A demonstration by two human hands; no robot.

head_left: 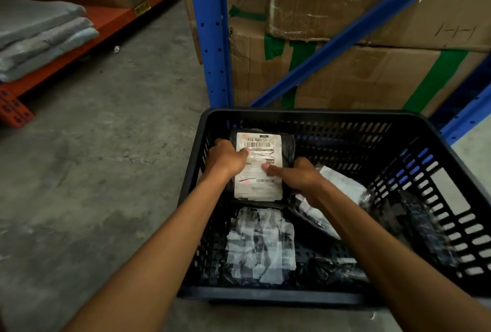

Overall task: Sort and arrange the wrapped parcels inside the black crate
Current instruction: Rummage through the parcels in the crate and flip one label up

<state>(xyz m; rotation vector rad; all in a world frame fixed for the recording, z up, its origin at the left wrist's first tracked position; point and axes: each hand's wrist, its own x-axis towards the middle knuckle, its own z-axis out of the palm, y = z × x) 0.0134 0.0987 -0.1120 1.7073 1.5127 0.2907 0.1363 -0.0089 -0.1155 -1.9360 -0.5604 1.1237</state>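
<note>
Nearest, a tape-wrapped black parcel is lying loose in the black slotted plastic crate; beyond, left hand and right hand are each closing a grip on the white-labelled black parcel at the far-left corner. Sorting seems barely begun.

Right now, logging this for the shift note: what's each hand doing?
Left hand: closed on the labelled parcel, left edge.
Right hand: closed on the same parcel, right edge.

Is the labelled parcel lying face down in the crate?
No, the labelled parcel shows its white label facing up, held by both hands.
</note>
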